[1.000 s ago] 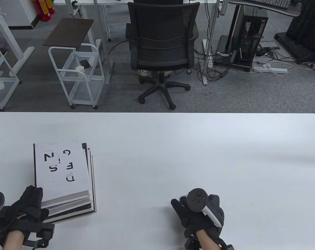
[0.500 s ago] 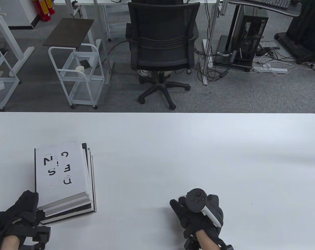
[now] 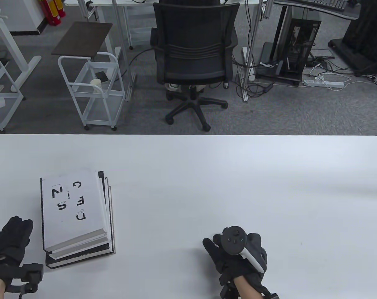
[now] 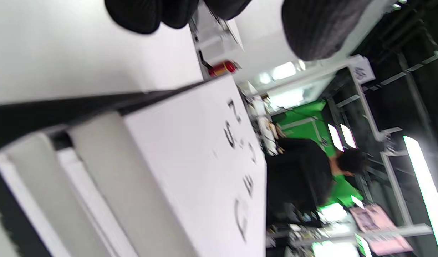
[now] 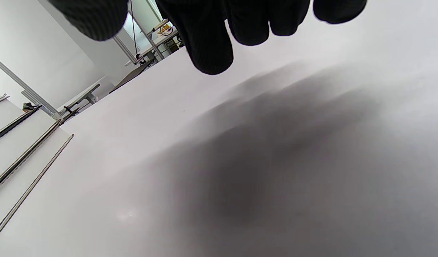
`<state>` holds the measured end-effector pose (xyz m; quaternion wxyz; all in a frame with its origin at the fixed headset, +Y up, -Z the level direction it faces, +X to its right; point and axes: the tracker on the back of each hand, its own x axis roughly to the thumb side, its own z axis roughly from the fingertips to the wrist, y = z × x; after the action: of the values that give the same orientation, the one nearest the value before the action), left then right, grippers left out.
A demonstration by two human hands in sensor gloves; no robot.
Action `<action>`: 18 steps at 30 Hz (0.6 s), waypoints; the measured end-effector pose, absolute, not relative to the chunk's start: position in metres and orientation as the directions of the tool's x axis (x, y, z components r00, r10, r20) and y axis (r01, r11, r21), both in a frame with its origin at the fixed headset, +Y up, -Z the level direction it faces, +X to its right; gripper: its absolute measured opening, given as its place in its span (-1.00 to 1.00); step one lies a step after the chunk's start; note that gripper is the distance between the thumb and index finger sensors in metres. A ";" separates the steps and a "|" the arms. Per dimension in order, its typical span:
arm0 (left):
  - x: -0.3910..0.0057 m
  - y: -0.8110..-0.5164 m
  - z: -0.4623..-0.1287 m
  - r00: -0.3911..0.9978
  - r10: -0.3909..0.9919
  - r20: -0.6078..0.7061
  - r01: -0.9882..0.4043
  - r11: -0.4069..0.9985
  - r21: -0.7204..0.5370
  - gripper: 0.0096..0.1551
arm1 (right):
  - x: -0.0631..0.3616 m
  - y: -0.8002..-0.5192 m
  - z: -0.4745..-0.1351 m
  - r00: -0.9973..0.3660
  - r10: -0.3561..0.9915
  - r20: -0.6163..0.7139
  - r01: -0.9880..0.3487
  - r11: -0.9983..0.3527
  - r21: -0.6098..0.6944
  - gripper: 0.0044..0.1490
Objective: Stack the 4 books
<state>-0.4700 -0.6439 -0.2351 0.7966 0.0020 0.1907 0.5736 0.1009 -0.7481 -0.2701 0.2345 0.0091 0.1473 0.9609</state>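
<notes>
Stack of books sits on the near-left part of the worktop, long axis running roughly front-to-back, away from the person. White cover with scattered black letters on top; lower layers peek out along the right and near edges, so the pile is a bit stepped, not flush. I count roughly four layers at the near edge, can't be certain from here.

Left hand is just left of the stack's near-left corner, fingers loosely extended, holding nothing, not touching the books. In the left wrist view the fingers hang over bare worktop with the book edges close alongside.

Right hand rests near the front edge, well apart from the stack, off to its right. Fingers loosely curled over bare worktop, empty.

Judgement: stacking looks done or nearly done. If squaring up is the remaining move, the left hand is clearly nearer and would push in from the left side; the right would have to cross over to brace the offset right edges.
</notes>
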 end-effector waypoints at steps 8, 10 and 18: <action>-0.463 -0.684 -0.263 0.230 0.935 -0.269 -0.967 0.250 0.040 0.22 | 0.101 -0.748 -0.270 -0.892 0.449 -0.057 -0.445 -0.849 0.286 -0.09; -0.464 -0.695 -0.267 0.227 0.928 -0.294 -0.971 0.239 0.005 0.27 | 0.101 -0.747 -0.270 -0.893 0.447 -0.058 -0.444 -0.850 0.284 -0.09; -0.465 -0.727 -0.280 0.115 0.936 -0.332 -0.991 0.087 -0.097 0.39 | 0.098 -0.746 -0.270 -0.896 0.441 -0.048 -0.436 -0.855 0.282 -0.09</action>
<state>-0.4649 -0.7265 -0.2796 0.7314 -0.1497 0.0924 0.6589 0.0979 -0.7457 -0.2705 0.2277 0.0092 0.1444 0.9629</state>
